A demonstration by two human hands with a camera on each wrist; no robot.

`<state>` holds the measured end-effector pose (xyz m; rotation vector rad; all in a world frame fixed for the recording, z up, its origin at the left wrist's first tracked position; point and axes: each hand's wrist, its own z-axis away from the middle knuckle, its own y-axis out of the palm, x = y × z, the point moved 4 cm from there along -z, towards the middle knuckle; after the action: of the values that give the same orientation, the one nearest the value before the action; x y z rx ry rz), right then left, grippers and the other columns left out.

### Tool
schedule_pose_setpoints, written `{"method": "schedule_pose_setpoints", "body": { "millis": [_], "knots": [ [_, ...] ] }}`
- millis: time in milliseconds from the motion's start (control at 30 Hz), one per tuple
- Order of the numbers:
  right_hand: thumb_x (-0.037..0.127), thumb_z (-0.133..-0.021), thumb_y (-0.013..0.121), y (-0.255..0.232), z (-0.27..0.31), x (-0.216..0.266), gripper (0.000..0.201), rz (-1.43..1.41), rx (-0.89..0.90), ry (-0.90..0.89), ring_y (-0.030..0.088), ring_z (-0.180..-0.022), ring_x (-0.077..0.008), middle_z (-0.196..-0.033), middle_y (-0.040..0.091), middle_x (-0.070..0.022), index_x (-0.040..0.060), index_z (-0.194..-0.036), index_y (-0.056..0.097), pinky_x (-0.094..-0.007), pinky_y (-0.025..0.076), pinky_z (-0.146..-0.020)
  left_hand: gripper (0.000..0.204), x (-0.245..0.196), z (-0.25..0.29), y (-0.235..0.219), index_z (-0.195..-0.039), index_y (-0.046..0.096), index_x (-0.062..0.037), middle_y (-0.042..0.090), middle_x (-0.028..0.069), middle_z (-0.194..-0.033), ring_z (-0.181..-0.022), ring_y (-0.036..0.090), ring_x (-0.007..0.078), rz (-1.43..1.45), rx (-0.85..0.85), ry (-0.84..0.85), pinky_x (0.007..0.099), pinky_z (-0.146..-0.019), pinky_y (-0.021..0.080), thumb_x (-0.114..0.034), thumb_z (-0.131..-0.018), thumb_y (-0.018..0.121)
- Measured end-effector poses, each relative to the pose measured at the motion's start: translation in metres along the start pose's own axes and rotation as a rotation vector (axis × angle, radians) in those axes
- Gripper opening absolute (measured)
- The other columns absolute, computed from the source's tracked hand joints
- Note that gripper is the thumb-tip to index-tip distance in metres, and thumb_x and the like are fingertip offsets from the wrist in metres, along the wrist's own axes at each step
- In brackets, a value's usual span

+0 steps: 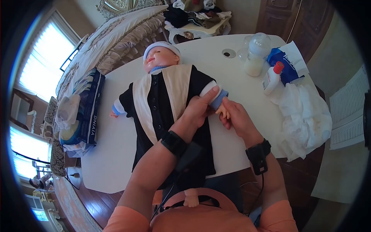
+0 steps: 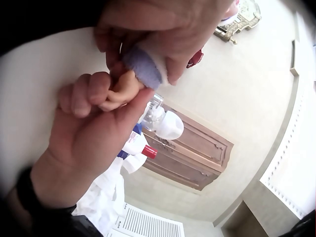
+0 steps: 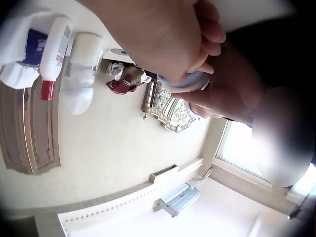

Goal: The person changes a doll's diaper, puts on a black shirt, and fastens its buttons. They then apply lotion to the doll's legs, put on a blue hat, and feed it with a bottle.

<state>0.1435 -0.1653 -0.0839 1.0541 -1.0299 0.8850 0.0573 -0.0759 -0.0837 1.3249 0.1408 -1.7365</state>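
A baby doll (image 1: 160, 58) in a white cap lies on its back on the white table (image 1: 112, 170). It wears a black buttoned garment (image 1: 154, 104) with cream front panels. My left hand (image 1: 198, 110) grips the doll's forearm, thumb along the white sleeve. The blue cuff (image 1: 219, 98) at the doll's wrist is pinched by my right hand (image 1: 239, 116), thumb at the cuff's edge. Between my hands the doll's small hand (image 2: 124, 91) pokes out of the cuff, my right fingers curled beside it in the left wrist view.
At the table's right stand a baby bottle (image 1: 254, 63) and a white bottle with a red cap (image 1: 271, 79), near a blue packet (image 1: 286, 63) and crumpled white plastic (image 1: 305, 120). A diaper pack (image 1: 91, 112) lies along the left edge. The doll's foot (image 1: 191, 198) hangs past the front edge.
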Motion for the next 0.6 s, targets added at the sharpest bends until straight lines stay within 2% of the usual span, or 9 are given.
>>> {"method": "schedule_pose_setpoints", "body": {
  "millis": [133,200,233,300,433,500,533,600],
  "knots": [
    [0.046,-0.088,0.038,0.001,0.004,0.006,0.047,-0.056,0.001,0.077,0.042,-0.042,-0.0068,-0.055,0.048,-0.0020,0.0034,-0.073,0.052,-0.0187,0.033,-0.038,0.046,-0.001,0.002,0.000,-0.106,0.050,-0.0019,0.056,0.0090,-0.098,-0.091,0.054,0.0194,-0.049,-0.023,-0.036,0.0349,-0.082,0.040,-0.042,-0.084,0.051],
    [0.045,-0.087,0.041,0.000,0.005,0.008,0.045,0.114,-0.069,0.036,0.042,-0.042,-0.0067,-0.056,0.049,-0.0024,0.0035,-0.072,0.052,-0.0185,0.033,-0.039,0.047,0.000,-0.001,0.001,-0.103,0.051,-0.0046,0.056,0.0080,-0.096,-0.089,0.054,0.0190,0.082,0.085,-0.036,0.0343,-0.081,0.041,-0.048,-0.084,0.047],
    [0.045,-0.087,0.041,0.001,0.004,0.006,0.045,0.112,-0.072,0.037,0.042,-0.042,-0.0067,-0.056,0.049,-0.0024,0.0035,-0.072,0.052,-0.0185,0.033,-0.039,0.047,0.001,-0.002,0.001,-0.103,0.051,-0.0046,0.056,0.0080,-0.096,-0.089,0.054,0.0190,0.080,0.086,-0.039,0.0343,-0.081,0.041,-0.048,-0.084,0.047],
    [0.043,-0.087,0.043,0.002,0.003,0.005,0.043,0.218,-0.131,-0.076,0.043,-0.042,-0.0068,-0.055,0.049,-0.0027,0.0034,-0.073,0.051,-0.0187,0.033,-0.039,0.046,-0.002,-0.001,0.002,-0.100,0.052,-0.0071,0.057,0.0069,-0.094,-0.087,0.054,0.0184,0.161,0.069,0.047,0.0327,-0.081,0.041,-0.050,-0.086,0.041],
    [0.042,-0.088,0.041,0.006,0.004,0.007,0.038,0.291,-0.092,-0.082,0.042,-0.043,-0.0061,-0.054,0.046,-0.0010,0.0057,-0.080,0.051,-0.0182,0.032,-0.039,0.048,0.001,-0.006,-0.003,-0.098,0.053,-0.0003,0.057,0.0095,-0.092,-0.086,0.054,0.0194,0.162,0.055,0.096,0.0319,-0.078,0.042,-0.046,-0.083,0.050],
    [0.044,-0.088,0.041,0.008,0.004,0.003,0.042,0.060,0.099,0.071,0.041,-0.040,-0.0081,-0.053,0.047,-0.0029,0.0033,-0.079,0.050,-0.0198,0.032,-0.037,0.051,0.000,-0.007,-0.003,-0.101,0.051,0.0030,0.056,0.0107,-0.095,-0.088,0.055,0.0199,0.174,0.033,0.160,0.0318,-0.078,0.043,-0.044,-0.083,0.053],
    [0.044,-0.088,0.041,0.005,0.004,0.002,0.042,0.060,0.102,0.071,0.041,-0.040,-0.0081,-0.053,0.047,-0.0029,0.0033,-0.079,0.050,-0.0198,0.032,-0.037,0.051,-0.001,-0.007,-0.003,-0.101,0.051,0.0030,0.056,0.0107,-0.095,-0.088,0.055,0.0199,0.174,0.030,0.163,0.0318,-0.078,0.043,-0.044,-0.083,0.053],
    [0.047,-0.089,0.033,0.005,0.004,-0.003,0.047,-0.221,0.207,0.138,0.041,-0.039,-0.0093,-0.052,0.047,-0.0040,0.0046,-0.078,0.050,-0.0201,0.032,-0.037,0.038,-0.002,-0.007,-0.003,-0.108,0.048,-0.0071,0.055,0.0057,-0.098,-0.093,0.052,0.0174,0.182,0.025,0.134,0.0319,-0.084,0.040,-0.040,-0.088,0.044]
  ]
}}
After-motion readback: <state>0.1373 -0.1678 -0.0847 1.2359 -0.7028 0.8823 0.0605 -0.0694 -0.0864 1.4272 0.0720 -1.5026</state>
